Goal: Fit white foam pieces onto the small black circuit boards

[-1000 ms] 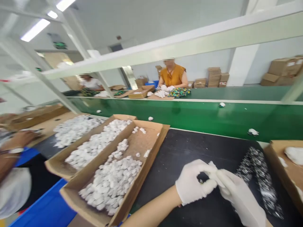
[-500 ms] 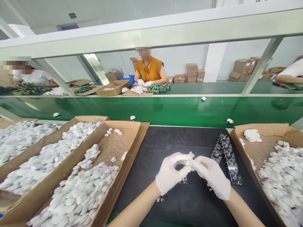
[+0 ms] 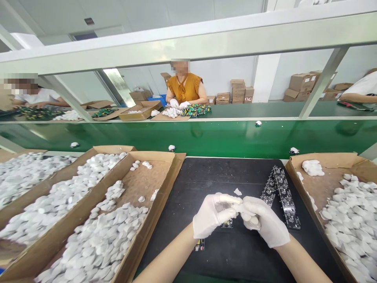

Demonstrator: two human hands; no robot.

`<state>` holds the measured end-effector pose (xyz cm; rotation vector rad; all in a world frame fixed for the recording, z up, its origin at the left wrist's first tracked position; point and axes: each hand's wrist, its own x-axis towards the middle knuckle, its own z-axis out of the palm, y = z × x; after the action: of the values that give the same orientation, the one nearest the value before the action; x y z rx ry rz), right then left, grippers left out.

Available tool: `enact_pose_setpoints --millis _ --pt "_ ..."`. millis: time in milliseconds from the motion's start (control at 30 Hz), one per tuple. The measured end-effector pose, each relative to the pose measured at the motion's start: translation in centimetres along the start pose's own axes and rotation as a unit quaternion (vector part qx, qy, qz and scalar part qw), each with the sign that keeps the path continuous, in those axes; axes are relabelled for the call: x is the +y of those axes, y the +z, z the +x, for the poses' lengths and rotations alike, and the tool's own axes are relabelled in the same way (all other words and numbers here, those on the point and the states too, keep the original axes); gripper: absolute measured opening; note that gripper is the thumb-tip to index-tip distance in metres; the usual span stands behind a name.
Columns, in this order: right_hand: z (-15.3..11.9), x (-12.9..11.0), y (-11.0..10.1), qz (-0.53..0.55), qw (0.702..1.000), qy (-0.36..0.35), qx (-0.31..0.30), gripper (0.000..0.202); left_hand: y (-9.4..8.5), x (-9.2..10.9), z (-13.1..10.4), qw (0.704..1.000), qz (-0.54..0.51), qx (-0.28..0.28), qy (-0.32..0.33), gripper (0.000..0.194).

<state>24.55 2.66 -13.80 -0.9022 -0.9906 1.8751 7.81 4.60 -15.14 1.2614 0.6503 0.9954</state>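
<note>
Both gloved hands meet over the black mat [image 3: 235,251]: left hand [image 3: 212,215] and right hand [image 3: 265,224] pinch one small white piece [image 3: 239,207] between fingertips. The cardboard tray [image 3: 165,184] at left holds many white pieces; the circuit-board strips [image 3: 281,194] lie untouched beside the right hand, so work appears mid-run.

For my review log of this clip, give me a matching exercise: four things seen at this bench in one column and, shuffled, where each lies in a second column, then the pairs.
Things:
1. dark strip of circuit boards
2. small white scrap
3. cardboard tray heaped with white pieces
4. white-gloved left hand

Places:
A. left of the black mat
B. fingertips meeting the white-gloved right hand over the mat
C. on the mat, just beyond the hands
D. on the mat, right of the hands, beside the right cardboard box

Pairs: 1-D, 2-C, 3-A, 4-B
</note>
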Motion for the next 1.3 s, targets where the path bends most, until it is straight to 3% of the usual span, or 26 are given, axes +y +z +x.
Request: enact_pose_setpoints --millis 100,200,333,400,600,700,767,833,867,900,933,1000,1100,1167,1300 --pt "0.0 -0.1 -0.1 -0.031 0.999 -0.009 0.013 0.037 0.0 -0.1 0.0 1.000 0.007 0.016 0.008 0.033" --pt "-0.1 -0.5 0.3 -0.161 0.984 -0.031 0.071 0.039 0.1 -0.2 0.1 0.999 0.031 0.027 0.036 0.029" --pt "0.0 -0.8 1.1 -0.274 0.949 -0.071 0.139 0.034 0.6 -0.3 0.2 0.977 0.167 0.071 0.108 0.022" --pt "0.0 -0.6 1.1 -0.264 0.951 -0.083 0.140 0.032 0.9 -0.4 0.0 0.979 0.161 0.077 0.102 0.021" --pt "0.2 0.3 0.0 -0.112 0.986 -0.066 0.105 0.028 0.8 -0.5 -0.3 0.997 -0.014 0.071 0.019 0.027" --pt "0.4 0.2 -0.6 -0.082 0.986 -0.080 0.119 0.024 0.3 -0.3 -0.1 0.996 0.004 0.084 0.024 0.029" --pt "0.5 0.1 -0.8 -0.068 0.986 -0.087 0.129 0.022 -0.1 -0.2 0.3 0.993 0.072 0.082 0.039 0.026" --pt "0.7 0.1 -0.9 -0.038 0.990 -0.066 0.119 0.021 -0.9 -0.4 0.8 0.965 0.238 0.101 0.048 0.022" --pt "0.8 0.2 -0.9 -0.026 0.992 -0.051 0.111 0.023 -1.5 -0.7 1.2 0.934 0.334 0.117 0.047 0.022" --pt "0.9 0.3 -0.8 -0.018 0.993 -0.040 0.105 0.024 -2.2 -1.0 1.5 0.885 0.442 0.139 0.040 0.023" --pt "1.0 0.3 -0.8 -0.015 0.994 -0.034 0.103 0.026 -2.9 -1.4 1.9 0.855 0.493 0.160 0.028 0.023" --pt "1.1 0.4 -0.9 -0.008 0.994 -0.037 0.105 0.026 -4.5 -2.2 2.6 0.823 0.533 0.194 0.008 0.021" --pt "1.2 0.3 -1.0 0.037 0.995 -0.026 0.084 0.028 -6.1 -2.7 3.2 0.796 0.557 0.236 -0.003 0.025" --pt "1.1 0.2 -1.1 0.069 0.996 -0.014 0.050 0.032 -6.1 -2.4 3.1 0.791 0.560 0.245 0.016 0.032" --pt "1.0 0.3 -0.7 0.084 0.996 -0.017 0.015 0.033 -3.3 -0.5 1.7 0.816 0.545 0.167 0.095 0.035"
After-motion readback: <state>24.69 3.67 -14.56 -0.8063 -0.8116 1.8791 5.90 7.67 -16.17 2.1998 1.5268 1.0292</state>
